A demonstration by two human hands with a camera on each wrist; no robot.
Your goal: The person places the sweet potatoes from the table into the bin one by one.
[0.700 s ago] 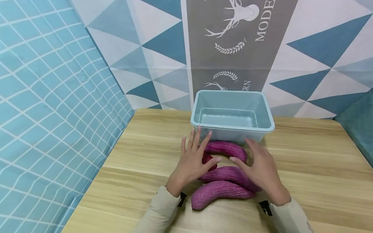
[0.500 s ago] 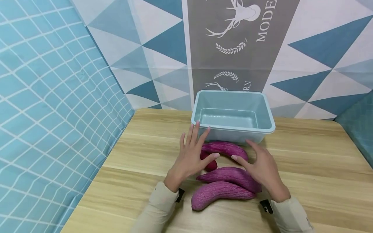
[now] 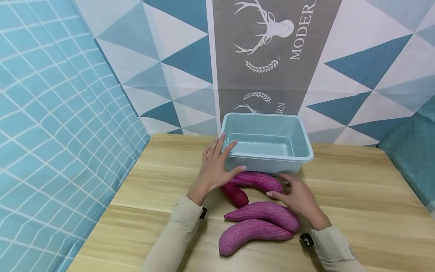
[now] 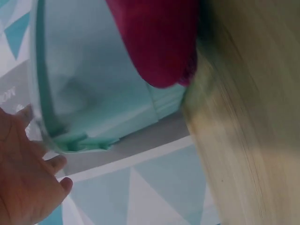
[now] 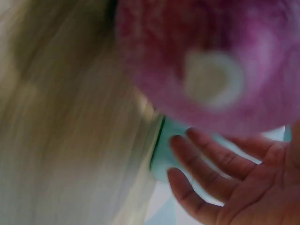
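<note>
In the head view, my left hand [image 3: 213,168] has its fingers spread. Its fingertips overlap the front left corner of a light blue plastic tub [image 3: 268,158]; I cannot tell if they touch it. A dark reddish-purple eggplant [image 3: 236,194] lies by this hand's thumb side, partly covered. Another purple eggplant [image 3: 258,180] lies along the tub's front. Around its right end, thumb and index finger of my right hand [image 3: 300,198] stand apart, contact unclear. Two wrinkled purple eggplants [image 3: 266,213] lie nearer me, side by side. The right wrist view shows one blurred eggplant end [image 5: 206,61] above loosely extended fingers [image 5: 201,164].
The tub stands at the back of the wooden table [image 3: 163,181], close to a patterned wall covering [image 3: 183,75]. A blue checked cloth [image 3: 61,124] hangs along the left side. Beyond the table's right edge is a teal surface [image 3: 418,139].
My left hand has moved forward and left, to the tub's rim, uncovering more of the dark eggplant. My right hand stays around the far eggplant's right end. The head view has shifted slightly.
</note>
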